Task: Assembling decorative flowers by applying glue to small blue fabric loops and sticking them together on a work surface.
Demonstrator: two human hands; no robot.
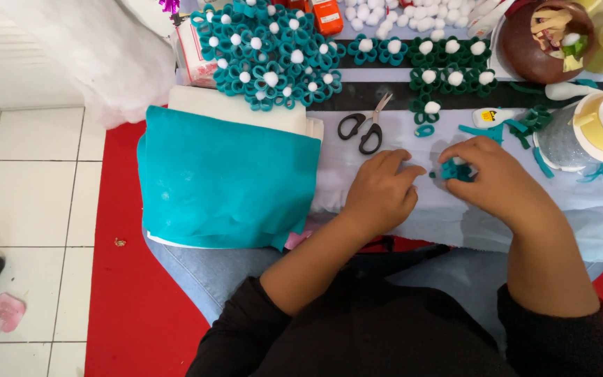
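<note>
From my head view I judge this run of work well along but not finished. A big heap of finished teal flowers [266, 52], each made of looped felt petals with a white pompom in the middle, is piled at the far left of the desk [385, 202], and two rows of darker green flowers [448, 66] lie along the black strips to its right. That is the done part, as far as I can see.

The piece in hand is a small teal flower [455, 169], lying on the pale cloth just under my right hand [497, 174]. The grip of that hand is pressed together on it, fingertips pinching the petals from above; I see a bit of white at its top, though I cannot tell if a pompom is already fixed. My left hand [382, 192] rests flat on the cloth just beside it, fingers loosely curled, holding nothing.

What looks left: loose teal strips [518, 129] lie near the glitter-covered cup [560, 143], a single loop [424, 130] waits near the scissors [362, 129], loose white pompoms [399, 14] sit at the far edge, and a folded stack of teal felt [228, 178] lies uncut at the left. A small glue bottle [491, 116] lies near the strips.
</note>
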